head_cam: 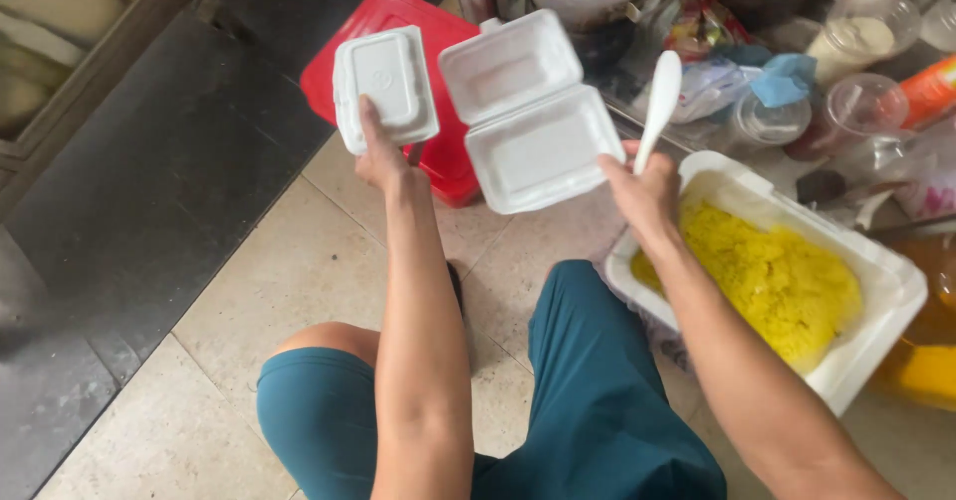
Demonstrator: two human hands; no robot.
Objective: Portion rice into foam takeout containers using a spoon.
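My left hand (383, 156) holds a closed white foam box (385, 84) upright by its lower edge, thumb on the lid. Beside it, an open white foam clamshell (528, 112) hangs empty in the air, lid tilted back. My right hand (645, 193) grips a white plastic spoon (661, 97), bowl pointing up, and its fingers touch the clamshell's right edge. Below the right hand lies a large white foam tray (881, 261) full of yellow rice (777, 281).
A red plastic container (450, 166) stands on the tiled floor behind the boxes. Clear plastic cups (856, 107), jars and bags crowd the upper right. A dark floor strip (159, 181) runs on the left. My knees in teal shorts (597, 390) are below.
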